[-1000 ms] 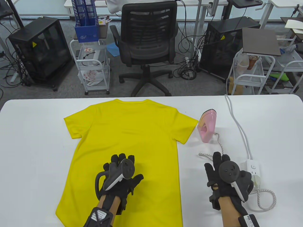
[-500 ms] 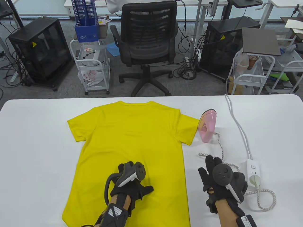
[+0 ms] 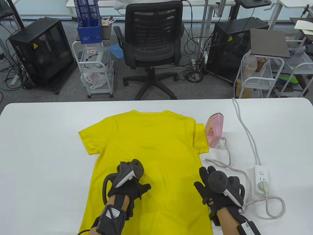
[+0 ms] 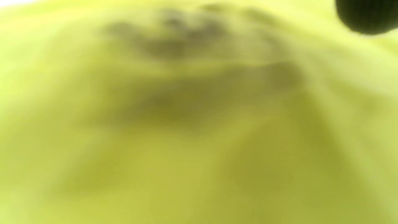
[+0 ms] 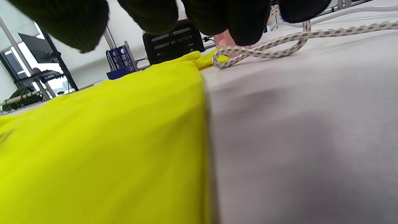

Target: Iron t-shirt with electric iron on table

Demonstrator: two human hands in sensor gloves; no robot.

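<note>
A yellow t-shirt (image 3: 156,146) lies flat on the white table (image 3: 44,151), collar at the far side. My left hand (image 3: 134,176) presses palm-down on the shirt's lower middle. The left wrist view shows only blurred yellow fabric (image 4: 199,124) close up. My right hand (image 3: 202,177) is spread and empty, low over the shirt's right edge. Its fingers (image 5: 149,15) hang above the shirt's edge (image 5: 108,140) and the bare table (image 5: 295,140). The pink iron (image 3: 214,131) stands upright just right of the shirt's right sleeve. Neither hand touches it.
The iron's braided cord (image 3: 229,166) loops across the table to a white power strip (image 3: 261,178) right of my right hand. It also shows in the right wrist view (image 5: 273,46). A white cable (image 3: 247,129) runs to the far edge. A black office chair (image 3: 151,49) stands behind the table.
The t-shirt has slid to the right under my left hand, and its right sleeve now reaches the iron. My right hand has moved left and nearer, to the shirt's right edge.
</note>
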